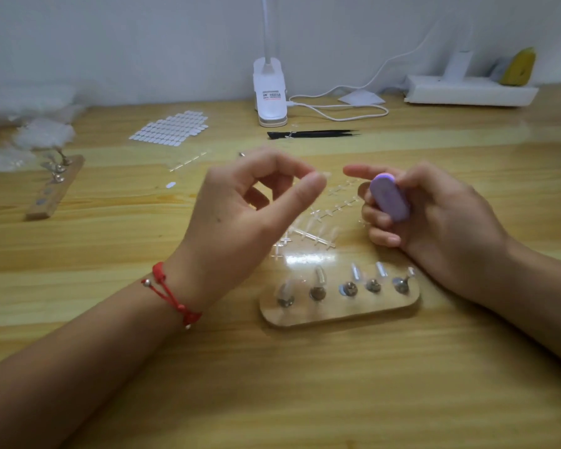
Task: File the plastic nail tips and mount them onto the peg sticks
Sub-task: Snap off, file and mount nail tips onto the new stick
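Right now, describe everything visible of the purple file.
The file is a lilac oblong block with rounded ends and a matte face, its upper end paler. The right hand grips it, fingers curled under its left edge, holding it tilted above the table, apart from the nail tip pinched in the left hand.

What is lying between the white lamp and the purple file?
Black tweezers lie on the table just in front of the lamp, shown in the head view.

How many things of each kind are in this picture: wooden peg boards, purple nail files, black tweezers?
Wooden peg boards: 2 (near board, left board)
Purple nail files: 1
Black tweezers: 1
Total: 4
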